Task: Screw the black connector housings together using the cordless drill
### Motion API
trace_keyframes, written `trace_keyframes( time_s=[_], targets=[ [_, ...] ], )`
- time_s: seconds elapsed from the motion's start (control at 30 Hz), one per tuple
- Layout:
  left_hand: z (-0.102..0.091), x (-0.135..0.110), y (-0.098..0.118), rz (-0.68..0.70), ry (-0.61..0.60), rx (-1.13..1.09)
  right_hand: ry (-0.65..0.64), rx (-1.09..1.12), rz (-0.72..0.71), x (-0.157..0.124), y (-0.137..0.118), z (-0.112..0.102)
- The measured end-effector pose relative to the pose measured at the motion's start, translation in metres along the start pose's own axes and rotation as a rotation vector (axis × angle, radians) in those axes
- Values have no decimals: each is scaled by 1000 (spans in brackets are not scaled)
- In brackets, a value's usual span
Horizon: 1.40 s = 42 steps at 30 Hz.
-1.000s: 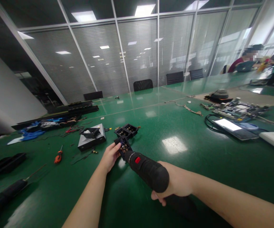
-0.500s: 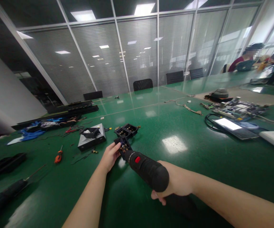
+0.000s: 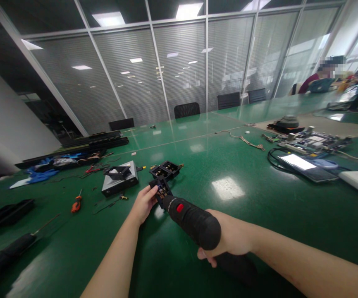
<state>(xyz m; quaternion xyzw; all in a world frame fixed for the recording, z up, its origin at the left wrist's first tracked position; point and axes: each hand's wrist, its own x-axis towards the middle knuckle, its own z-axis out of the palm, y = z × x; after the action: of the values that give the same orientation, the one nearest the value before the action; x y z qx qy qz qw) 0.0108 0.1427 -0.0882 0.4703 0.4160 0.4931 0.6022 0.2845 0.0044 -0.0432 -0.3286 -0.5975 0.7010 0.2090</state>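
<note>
My right hand (image 3: 222,236) is wrapped round the grip of a black cordless screwdriver (image 3: 191,221) with a red switch on top. Its nose points away from me into a small black frame (image 3: 161,188) that has brass-coloured metal parts inside. On the left side of that frame, my left hand (image 3: 146,203) grips its edge, thumb on top. The tool's body hides the tip and the near part of the frame. Just behind stand two more black frames (image 3: 165,169) of the same look, side by side and close to the held one.
Left of my hands are a grey box (image 3: 121,182) with a black piece on it, an orange screwdriver (image 3: 77,203) and a black soldering-iron-like tool (image 3: 8,254). To the right lie a phone (image 3: 309,167), a circuit board (image 3: 317,142) and a cable (image 3: 244,140). A person (image 3: 318,80) sits far right.
</note>
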Motion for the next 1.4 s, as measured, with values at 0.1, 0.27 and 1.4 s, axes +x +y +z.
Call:
trace_keyframes(
  time_s=[0.1, 0.27, 1.4],
  targets=[
    [0, 0, -1, -3, 4, 5, -10, 2, -3, 0, -1, 0],
    [-1, 1, -1, -8, -5, -10, -16, 4, -9, 0, -2, 0],
    [-2, 3, -2, -13, -4, -11, 1, -19, -1, 0, -3, 2]
  ],
)
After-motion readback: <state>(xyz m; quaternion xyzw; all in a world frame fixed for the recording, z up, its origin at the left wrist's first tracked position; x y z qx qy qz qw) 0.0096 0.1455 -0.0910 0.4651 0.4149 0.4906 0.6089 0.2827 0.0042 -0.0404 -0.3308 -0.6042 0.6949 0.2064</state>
